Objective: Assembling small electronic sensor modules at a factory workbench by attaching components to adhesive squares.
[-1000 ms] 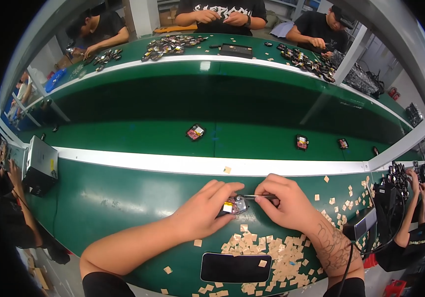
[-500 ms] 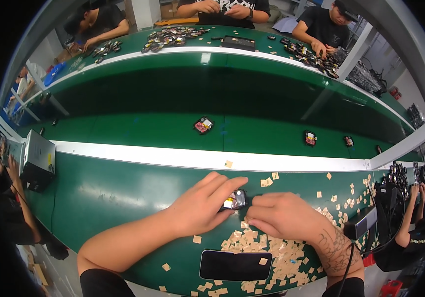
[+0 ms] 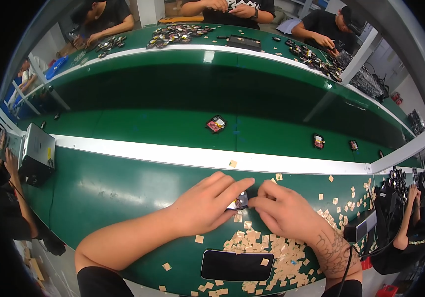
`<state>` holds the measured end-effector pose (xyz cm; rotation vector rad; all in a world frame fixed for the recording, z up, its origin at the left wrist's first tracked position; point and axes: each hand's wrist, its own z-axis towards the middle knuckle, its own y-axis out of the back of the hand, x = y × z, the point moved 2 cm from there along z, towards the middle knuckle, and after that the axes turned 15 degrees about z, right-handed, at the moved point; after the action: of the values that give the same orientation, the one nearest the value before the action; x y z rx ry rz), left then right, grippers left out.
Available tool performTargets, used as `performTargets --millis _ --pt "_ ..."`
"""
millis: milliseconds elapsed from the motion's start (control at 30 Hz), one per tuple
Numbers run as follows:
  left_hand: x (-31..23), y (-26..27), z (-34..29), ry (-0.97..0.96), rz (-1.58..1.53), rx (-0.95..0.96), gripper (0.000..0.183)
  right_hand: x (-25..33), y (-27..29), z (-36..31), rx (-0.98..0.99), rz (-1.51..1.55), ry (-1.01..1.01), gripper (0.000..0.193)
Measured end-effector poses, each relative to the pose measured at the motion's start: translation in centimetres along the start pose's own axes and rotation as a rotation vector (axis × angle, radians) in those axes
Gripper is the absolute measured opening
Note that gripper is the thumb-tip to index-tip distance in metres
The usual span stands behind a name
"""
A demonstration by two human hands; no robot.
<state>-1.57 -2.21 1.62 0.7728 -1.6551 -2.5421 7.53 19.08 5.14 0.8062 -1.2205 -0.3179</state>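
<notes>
My left hand (image 3: 207,205) is closed round a small electronic unit (image 3: 240,201) with a dark casing and some yellow and silver parts, and holds it just above the green table. Its fingers cover most of the unit. At the unit's right edge is my right hand (image 3: 286,210), thumb and fingertips pinched together. Whatever may be between those fingertips is hidden. Below both hands lies a loose pile of small square tan stickers (image 3: 284,255). A dark smartphone (image 3: 237,266) rests flat at the pile's left side, with one sticker on it.
Beyond a white rail (image 3: 173,156) runs a green conveyor belt (image 3: 148,131) carrying a few open units (image 3: 216,124). A grey metal box (image 3: 38,153) stands at left, a black device (image 3: 360,225) with a cable at right. Several people work around, some beside heaps of units (image 3: 178,34).
My right hand has lifted slightly, its fingers now bunched into a pinch. My left hand keeps hold of the unit. Units on the belt have shifted right.
</notes>
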Motion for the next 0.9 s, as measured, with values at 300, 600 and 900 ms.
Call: performTargets --millis 300,600,900 --pt "-0.3 0.0 0.2 -0.066 0.030 -0.048 0.083 -0.4 -0.9 0.2 -0.047 0.043 0.006 0.020" --pt "-0.2 0.2 0.1 -0.007 -0.025 0.008 0.087 -1.5 -1.1 0.3 -0.109 0.182 0.007 0.020" --pt "-0.1 0.3 0.1 0.033 -0.064 0.050 0.088 -2.3 -1.0 0.4 -0.100 0.362 -0.028 0.020"
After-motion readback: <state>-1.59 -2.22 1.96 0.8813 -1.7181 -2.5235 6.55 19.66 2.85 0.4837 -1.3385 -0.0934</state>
